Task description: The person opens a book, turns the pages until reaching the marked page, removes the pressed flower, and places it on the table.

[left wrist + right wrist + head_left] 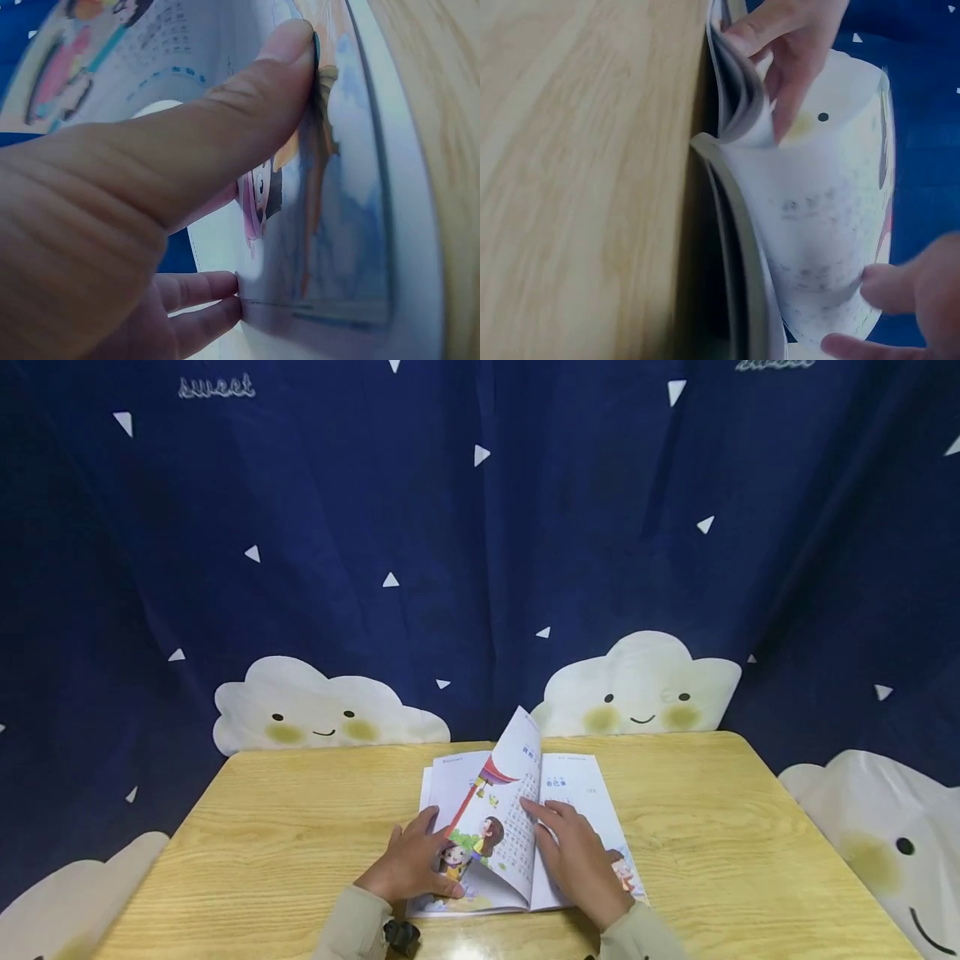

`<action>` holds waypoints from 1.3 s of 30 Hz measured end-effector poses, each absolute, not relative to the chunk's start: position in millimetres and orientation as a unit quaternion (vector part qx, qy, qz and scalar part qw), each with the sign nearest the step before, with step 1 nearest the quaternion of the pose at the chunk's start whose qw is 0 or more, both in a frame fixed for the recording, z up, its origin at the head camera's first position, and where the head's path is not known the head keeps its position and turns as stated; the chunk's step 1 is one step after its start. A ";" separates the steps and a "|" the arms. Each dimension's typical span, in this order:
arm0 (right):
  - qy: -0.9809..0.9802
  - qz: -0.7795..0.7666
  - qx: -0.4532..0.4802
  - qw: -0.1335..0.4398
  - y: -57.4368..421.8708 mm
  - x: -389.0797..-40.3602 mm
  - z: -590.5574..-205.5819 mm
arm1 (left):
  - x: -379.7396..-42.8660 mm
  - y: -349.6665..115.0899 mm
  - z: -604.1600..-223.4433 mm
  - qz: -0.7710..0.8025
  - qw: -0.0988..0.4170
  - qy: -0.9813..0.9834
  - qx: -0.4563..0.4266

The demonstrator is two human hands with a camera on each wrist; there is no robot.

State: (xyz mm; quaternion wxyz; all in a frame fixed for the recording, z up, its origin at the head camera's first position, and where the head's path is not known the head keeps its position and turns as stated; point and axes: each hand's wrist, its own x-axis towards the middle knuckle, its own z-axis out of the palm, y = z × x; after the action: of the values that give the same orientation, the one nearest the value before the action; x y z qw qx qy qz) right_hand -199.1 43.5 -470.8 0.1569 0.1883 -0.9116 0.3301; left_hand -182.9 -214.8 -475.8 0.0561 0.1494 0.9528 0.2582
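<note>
An illustrated book (pixel 577 777) lies open on the wooden table, with text and cartoon children on its pages. One page (pixel 517 768) stands raised and curved near the spine, leaning to the left. My left hand (pixel 408 862) rests on the left page, thumb and fingers spread; in the left wrist view its thumb (pixel 247 97) lies across the printed picture. My right hand (pixel 579 862) is over the right page, its extended fingertips touching the raised page. In the right wrist view, that page (pixel 817 225) bends between the right hand (pixel 930 296) and the left hand (pixel 799 37).
The light wooden table (pixel 300 810) extends to both sides of the book. Behind it hangs a dark blue curtain (pixel 337 527) with white triangles and smiling clouds. A small black object (pixel 402 937) sits at the left sleeve's cuff.
</note>
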 end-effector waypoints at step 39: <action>-0.964 0.099 0.232 0.082 13.2 -207.3 -478.2 | -199.0 -246.9 -474.9 0.374 0.045 0.915 0.142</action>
State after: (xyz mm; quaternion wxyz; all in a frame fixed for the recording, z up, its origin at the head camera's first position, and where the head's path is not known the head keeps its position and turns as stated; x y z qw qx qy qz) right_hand -207.3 13.2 -478.2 0.0818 0.2321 -0.9642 0.0986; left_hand -199.0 -246.9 -474.9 0.0452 0.1418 0.9154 0.3741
